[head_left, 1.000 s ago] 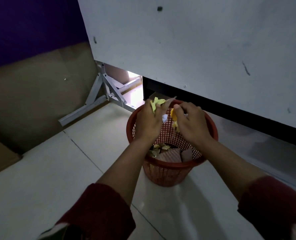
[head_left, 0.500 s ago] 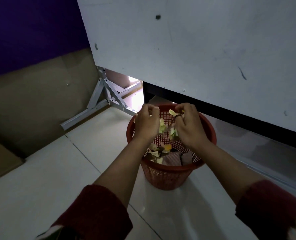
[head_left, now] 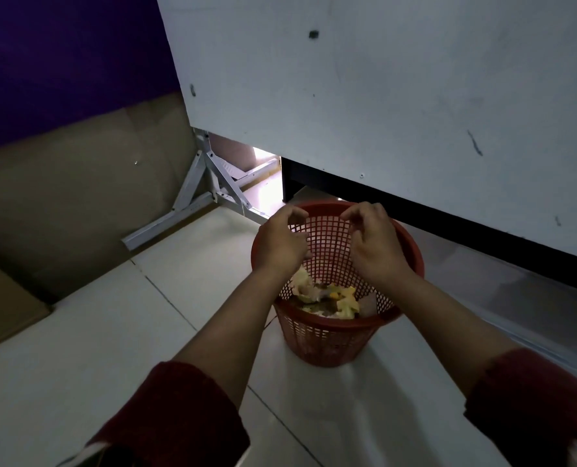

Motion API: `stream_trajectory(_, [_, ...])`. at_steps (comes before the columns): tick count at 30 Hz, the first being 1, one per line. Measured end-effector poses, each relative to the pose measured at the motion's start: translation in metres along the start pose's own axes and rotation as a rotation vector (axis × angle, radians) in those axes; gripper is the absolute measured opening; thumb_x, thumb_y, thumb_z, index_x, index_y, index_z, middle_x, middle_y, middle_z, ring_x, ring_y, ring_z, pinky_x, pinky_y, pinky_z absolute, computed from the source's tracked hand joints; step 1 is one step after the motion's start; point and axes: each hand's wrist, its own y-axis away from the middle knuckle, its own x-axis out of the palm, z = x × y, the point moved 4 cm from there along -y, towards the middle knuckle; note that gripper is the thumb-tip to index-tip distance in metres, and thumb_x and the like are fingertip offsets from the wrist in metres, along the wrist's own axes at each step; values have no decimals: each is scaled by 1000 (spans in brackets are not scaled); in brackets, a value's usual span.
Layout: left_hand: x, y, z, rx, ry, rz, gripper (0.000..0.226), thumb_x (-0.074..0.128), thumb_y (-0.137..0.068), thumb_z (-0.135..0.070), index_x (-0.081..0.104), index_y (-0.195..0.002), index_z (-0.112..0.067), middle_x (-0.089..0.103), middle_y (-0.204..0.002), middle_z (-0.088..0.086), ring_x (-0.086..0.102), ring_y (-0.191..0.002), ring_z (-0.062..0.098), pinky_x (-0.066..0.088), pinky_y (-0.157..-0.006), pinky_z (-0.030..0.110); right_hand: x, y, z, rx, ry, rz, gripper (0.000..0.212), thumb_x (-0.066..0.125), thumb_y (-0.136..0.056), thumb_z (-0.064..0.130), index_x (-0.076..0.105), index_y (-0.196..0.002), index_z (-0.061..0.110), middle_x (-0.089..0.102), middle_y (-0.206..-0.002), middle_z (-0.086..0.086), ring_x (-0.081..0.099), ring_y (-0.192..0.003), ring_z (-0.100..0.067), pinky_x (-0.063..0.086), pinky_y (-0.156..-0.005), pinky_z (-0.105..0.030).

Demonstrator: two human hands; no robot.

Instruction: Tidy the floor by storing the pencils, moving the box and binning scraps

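Nearest the camera, 2 dark red sleeves [head_left: 179, 416], both cut off by the bottom edge; the right one is also clipped at the right edge, w/ a pale blurred patch at its corner that can't be made out. 2 bare forearms run up from them over the pale tiled floor [head_left: 78, 348].

Left hand [head_left: 280, 242] & right hand [head_left: 376, 246] hang side by side above the mouth of 1 red mesh bin [head_left: 327, 335], apart from each other, backs to the camera. Fingers on both are curled loosely & spread, hooked downward, w/ nothing held in either. Palms face away, so their undersides are hidden.

Scraps [head_left: 334, 298] lie inside the bin at the bottom: yellow, pale green & brownish bits in a heap, too jumbled & dim to count. The wrists cover part of the heap & of the near rim.

Bin stands on the floor just in front of a big white panel [head_left: 381, 96], whose top & right side run out of frame. Under its lower edge is a dark gap, contents not visible. Left of that, 1 white metal bracket [head_left: 209, 183] w/ angled struts, a bright lit strip behind it.

Far left: brown board [head_left: 78, 183] against a purple wall [head_left: 61, 55], & a cardboard corner [head_left: 4, 305] cut off at the left edge.
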Motion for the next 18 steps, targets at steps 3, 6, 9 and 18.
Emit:
stream_trajectory(3, [-2, 2, -2, 26, 19, -8, 27, 63, -83, -10, 57, -109, -17, 61, -119, 2, 57, -66, 1, 58, -77, 42, -2, 2, 3, -10, -18, -62, 17, 42, -95, 5, 52, -107, 8, 44, -104, 2, 43, -94, -9, 32, -65, -7])
stream_trajectory(6, [-6, 5, -6, 63, 7, -42, 20, 61, -86, -15, 58, -106, -16, 64, -110, 2, 61, -92, 15, 52, -81, 30, -2, 4, 5, -18, -16, -90, 7, 43, -96, 15, 50, -97, 13, 50, -93, 3, 48, -81, -9, 36, -62, -14])
stream_trajectory(9, [-10, 7, -11, 87, 3, -48, 17, 58, -88, -17, 58, -104, -14, 60, -95, -3, 57, -89, 12, 44, -69, 17, -2, 6, 8, -22, -17, -55, 13, 43, -96, 28, 46, -91, 16, 50, -79, 6, 45, -69, -3, 34, -55, -19])
stream_trajectory(18, [-44, 23, -21, 69, 35, -88, 22, 54, -90, -21, 56, -111, -16, 56, -104, -5, 56, -92, 15, 46, -78, 27, -9, 14, 14, 13, -25, 48, 40, 40, -94, 43, 43, -126, 19, 42, -130, -2, 43, -117, -18, 40, -93, -37])
